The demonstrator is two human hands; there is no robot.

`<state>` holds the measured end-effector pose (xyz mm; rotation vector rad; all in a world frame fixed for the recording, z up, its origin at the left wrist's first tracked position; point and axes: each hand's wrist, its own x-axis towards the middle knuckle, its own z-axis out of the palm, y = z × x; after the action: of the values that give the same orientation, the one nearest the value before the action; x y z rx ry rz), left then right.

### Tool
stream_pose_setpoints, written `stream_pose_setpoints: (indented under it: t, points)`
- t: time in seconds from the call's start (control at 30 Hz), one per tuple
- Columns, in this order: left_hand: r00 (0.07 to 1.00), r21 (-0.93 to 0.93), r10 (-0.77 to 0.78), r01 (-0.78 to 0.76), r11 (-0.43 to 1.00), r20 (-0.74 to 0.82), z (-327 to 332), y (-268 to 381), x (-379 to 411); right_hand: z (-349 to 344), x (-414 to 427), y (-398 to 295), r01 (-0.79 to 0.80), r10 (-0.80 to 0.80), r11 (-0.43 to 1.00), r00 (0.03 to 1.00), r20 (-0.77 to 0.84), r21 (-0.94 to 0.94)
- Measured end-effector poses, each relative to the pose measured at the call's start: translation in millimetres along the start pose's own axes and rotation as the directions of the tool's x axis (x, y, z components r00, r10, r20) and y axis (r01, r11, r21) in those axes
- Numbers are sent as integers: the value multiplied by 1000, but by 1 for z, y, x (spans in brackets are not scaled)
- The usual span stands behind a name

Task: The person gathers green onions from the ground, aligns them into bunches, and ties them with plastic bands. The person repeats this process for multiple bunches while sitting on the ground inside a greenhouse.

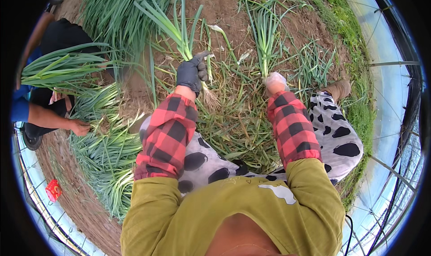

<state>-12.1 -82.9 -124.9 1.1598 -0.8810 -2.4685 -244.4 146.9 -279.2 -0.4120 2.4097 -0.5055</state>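
Observation:
In a dark glove, my left hand (191,73) grips a few green onion stalks (180,37) near their white base. Their leaves point away from me, and pale roots (209,97) hang below the fist. My right hand (276,82), in a thin whitish glove, closes around the lower end of a bunch of green onions (265,42). That bunch spreads away from me over the soil; its root end is hidden by the hand. Cut leaves and dry trimmings (239,128) cover the ground between my arms.
A large heap of green onions (121,17) lies at the far left. More green onions (104,148) are piled left of me, beside a co-worker's hand (80,126) and a held bunch (64,67). Grass (360,97) and plastic sheeting (387,97) border the right. A red packet (53,190) lies lower left.

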Motion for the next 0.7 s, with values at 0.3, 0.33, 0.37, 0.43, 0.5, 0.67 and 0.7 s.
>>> stream_pose_setpoints:
  t: [0.3, 0.33, 0.37, 0.43, 0.5, 0.67, 0.7]
  points:
    - [990, 58, -99, 94, 994, 101, -15, -18, 11, -3, -119, -94, -338, -274, 352, 854, 441, 873]
    - [992, 187, -119, 108, 976, 48, -8, -16, 7, 8, -128, -96, -291, -248, 426, 873, 420, 857]
    - [976, 185, -189, 167, 968, 107, -14, -22, 14, 19, -136, -96, -243, -225, 498, 891, 395, 832]
    - [992, 338, -126, 114, 934, 11, -11, -34, 14, 31, -162, -103, -165, -293, 500, 891, 345, 850]
    - [985, 346, -173, 167, 923, -12, -9, -38, 14, 35, -188, -113, -178, -309, 497, 878, 365, 849]
    - [988, 345, -152, 136, 929, 19, -14, -41, 18, 33, -195, -104, -96, -465, 632, 747, 475, 769]
    - [989, 328, -141, 119, 937, 45, -15, -40, 18, 29, -187, -104, -113, -456, 671, 716, 528, 733]
